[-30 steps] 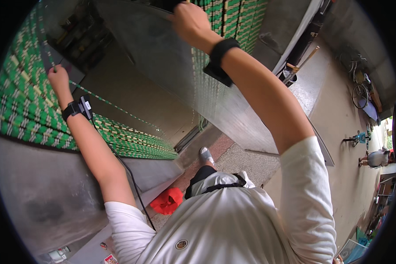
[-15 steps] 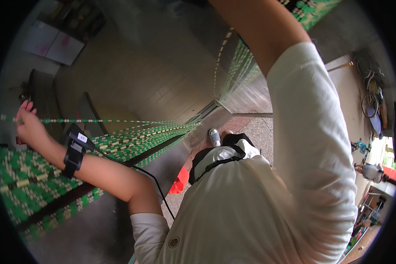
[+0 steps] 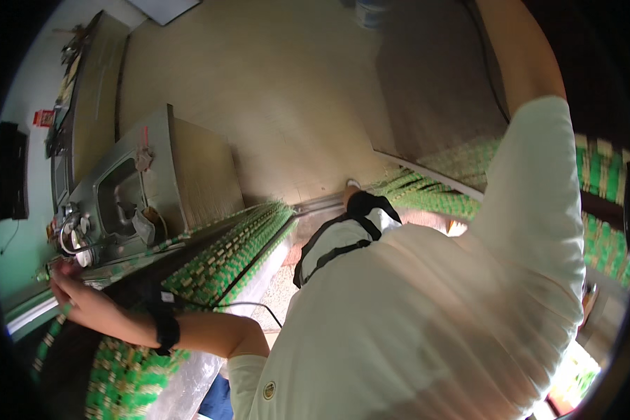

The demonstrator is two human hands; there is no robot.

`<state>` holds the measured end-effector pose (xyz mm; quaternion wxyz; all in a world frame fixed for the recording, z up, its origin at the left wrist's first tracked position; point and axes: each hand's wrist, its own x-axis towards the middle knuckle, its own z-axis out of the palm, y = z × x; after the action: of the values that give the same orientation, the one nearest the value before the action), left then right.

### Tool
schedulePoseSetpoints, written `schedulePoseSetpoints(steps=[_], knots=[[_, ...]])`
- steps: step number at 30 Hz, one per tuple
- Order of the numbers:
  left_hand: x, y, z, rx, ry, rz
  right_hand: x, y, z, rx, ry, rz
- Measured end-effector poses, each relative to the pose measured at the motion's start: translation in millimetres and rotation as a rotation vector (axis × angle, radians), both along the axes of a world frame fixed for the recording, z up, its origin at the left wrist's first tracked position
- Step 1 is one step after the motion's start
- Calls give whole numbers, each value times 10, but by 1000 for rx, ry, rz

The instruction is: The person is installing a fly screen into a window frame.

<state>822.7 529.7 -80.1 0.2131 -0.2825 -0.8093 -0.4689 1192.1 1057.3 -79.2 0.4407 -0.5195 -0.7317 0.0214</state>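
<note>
Green and cream beaded curtain strands [image 3: 224, 255] spread from the middle of the view down to the lower left. At the far left, my left hand [image 3: 77, 290] is raised with its fingers closed round one bead strand [image 3: 49, 339], which dangles below it; the fingertips are slightly blurred. A black strap with a small device and cable is on my left wrist. My right arm [image 3: 525, 56] reaches up past the top edge, so its hand is out of view. More curtain strands [image 3: 427, 199] lie on the right, partly behind my right sleeve.
Beyond the left strands stands a counter with a metal sink [image 3: 119, 192] and a curved tap. A tan tiled floor [image 3: 280, 84] stretches ahead, with a bluish bucket [image 3: 369, 14] at the top. A door threshold [image 3: 322, 206] crosses near my foot.
The view has swung and shifted, bringing the sink and the room's floor into sight. My left hand appears lower in the picture, still with a strand. Curtain strands now show on the right behind my sleeve.
</note>
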Motion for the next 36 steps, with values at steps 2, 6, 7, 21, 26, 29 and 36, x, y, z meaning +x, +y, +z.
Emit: schedulePoseSetpoints(steps=[2, 6, 7, 21, 26, 29, 36], knots=[[-16, -6, -21, 25, 17, 137, -51, 376, 10, -8, -15, -121], [-54, 15, -4, 334, 164, 361, -288, 801, 72, -24, -141, -138], [-47, 48, 44, 421, 207, 499, -251, 1058, 24, 70, -65, -154], [-1210, 1305, -480, 482, 607, 1006, -411, 2071, 282, 192, -328, -219], [-1933, 2069, -665, 360, 688, 993, -1004, 2130, 202, 205, -358, -233], [-2468, 2750, -886, 219, 699, 862, -1412, 2326, 166, 146, -341, -290], [-4079, 4991, -1522, 37, -95, 305, -3270, 3074, -139, 106, -342, -68]])
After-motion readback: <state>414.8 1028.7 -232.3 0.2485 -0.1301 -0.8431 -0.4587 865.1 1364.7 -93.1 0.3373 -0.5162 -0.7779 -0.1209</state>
